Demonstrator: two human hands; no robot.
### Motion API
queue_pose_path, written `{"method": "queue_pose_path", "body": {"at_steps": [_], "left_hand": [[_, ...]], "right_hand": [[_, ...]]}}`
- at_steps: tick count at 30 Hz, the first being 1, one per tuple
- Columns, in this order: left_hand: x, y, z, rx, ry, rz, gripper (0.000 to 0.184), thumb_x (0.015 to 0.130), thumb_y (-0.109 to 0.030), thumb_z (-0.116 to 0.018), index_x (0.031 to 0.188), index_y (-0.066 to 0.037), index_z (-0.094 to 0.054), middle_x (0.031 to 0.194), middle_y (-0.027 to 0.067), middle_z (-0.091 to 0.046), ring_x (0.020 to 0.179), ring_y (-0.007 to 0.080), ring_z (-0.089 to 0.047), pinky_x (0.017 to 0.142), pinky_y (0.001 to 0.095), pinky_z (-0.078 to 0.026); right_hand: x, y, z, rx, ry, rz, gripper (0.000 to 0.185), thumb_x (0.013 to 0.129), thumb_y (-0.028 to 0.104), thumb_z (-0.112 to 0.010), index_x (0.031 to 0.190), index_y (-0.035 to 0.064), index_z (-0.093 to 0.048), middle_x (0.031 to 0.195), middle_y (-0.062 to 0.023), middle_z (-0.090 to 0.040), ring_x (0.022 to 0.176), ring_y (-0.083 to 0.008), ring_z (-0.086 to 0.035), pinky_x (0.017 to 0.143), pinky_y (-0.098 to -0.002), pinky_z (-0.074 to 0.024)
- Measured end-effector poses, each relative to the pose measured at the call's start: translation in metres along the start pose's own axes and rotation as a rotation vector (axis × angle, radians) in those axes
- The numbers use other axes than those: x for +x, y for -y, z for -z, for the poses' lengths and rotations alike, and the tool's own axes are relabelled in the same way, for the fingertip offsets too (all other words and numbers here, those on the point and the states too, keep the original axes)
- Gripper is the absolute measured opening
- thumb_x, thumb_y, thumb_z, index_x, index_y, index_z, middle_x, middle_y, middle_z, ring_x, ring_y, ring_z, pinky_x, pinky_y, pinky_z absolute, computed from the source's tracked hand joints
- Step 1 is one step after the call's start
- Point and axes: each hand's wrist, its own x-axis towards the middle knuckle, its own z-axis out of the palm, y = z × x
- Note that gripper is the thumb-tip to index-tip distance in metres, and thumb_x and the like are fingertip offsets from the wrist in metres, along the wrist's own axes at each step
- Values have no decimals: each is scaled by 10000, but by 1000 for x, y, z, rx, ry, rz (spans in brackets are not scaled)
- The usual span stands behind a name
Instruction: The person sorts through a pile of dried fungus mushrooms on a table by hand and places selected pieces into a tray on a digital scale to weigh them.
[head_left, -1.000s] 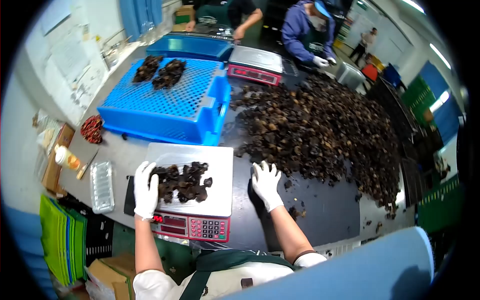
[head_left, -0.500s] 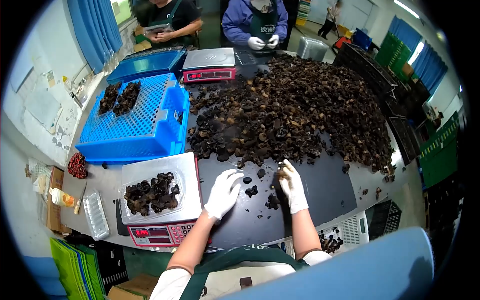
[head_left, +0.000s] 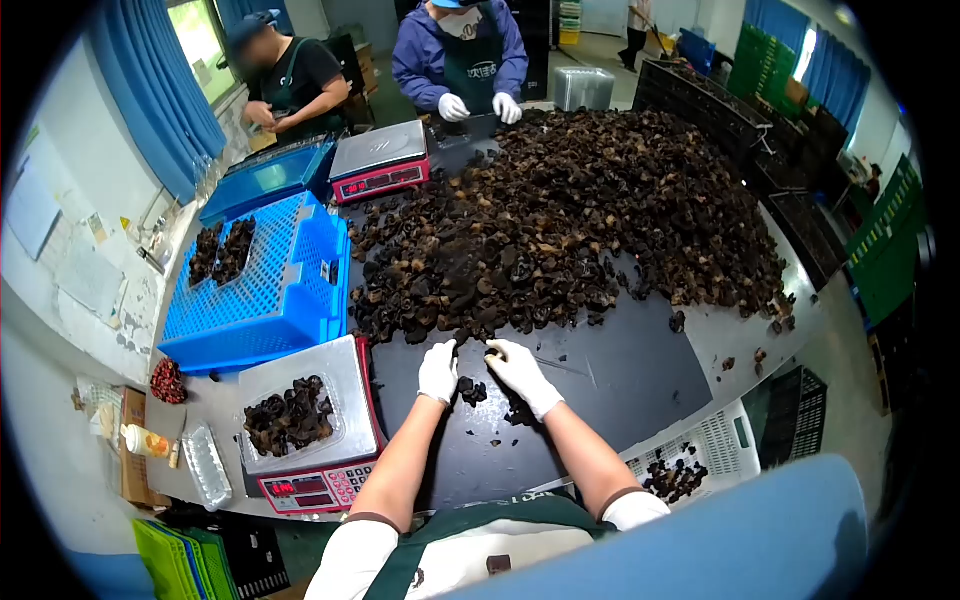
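A large pile of wood ear mushrooms (head_left: pixel 560 210) covers the dark board in front of me. My left hand (head_left: pixel 437 373), in a white glove, lies at the pile's near edge with fingers stretched forward, apparently holding nothing. To its right, my gloved right hand (head_left: pixel 522 378) has its thumb and fingers closed around a small dark wood ear piece. Between the hands rests a loose wood ear piece (head_left: pixel 472 391), and another lies partly under my right hand. On the near scale (head_left: pixel 312 486), a clear plastic tray (head_left: pixel 352 425) holds more wood ears.
Left of the pile stands an upturned blue crate (head_left: pixel 235 305) with filled trays on top. A second scale (head_left: pixel 382 160) is behind it. Two people work across the table. A white basket (head_left: pixel 735 455) with scraps sits low at right. An empty clear tray (head_left: pixel 207 465) lies far left.
My hands have moved closer together at the pile's edge; the right came inward and its fingers closed on a piece. The view has shifted. The person across has spread their hands apart.
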Motion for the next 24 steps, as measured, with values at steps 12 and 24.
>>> {"method": "queue_pose_path", "body": {"at_steps": [12,24], "left_hand": [[-77,-42,-2,-117,5,-369,268,796,-90,-573,1058,-33,-592,1013,198,-558,945,380,-536,819,445,-474],[-126,-9,211,-490,-428,55,304,811,9,-549,1096,-82,-606,984,140,-562,940,330,-559,870,410,-465]], "right_hand": [[12,-22,-8,-85,-17,167,97,798,83,-596,873,22,-607,842,-184,-627,805,-371,-607,741,-417,-504],[23,-11,-12,461,21,-198,181,904,58,-580,1072,70,-647,693,43,-550,509,-37,-430,455,-204,-362]]}}
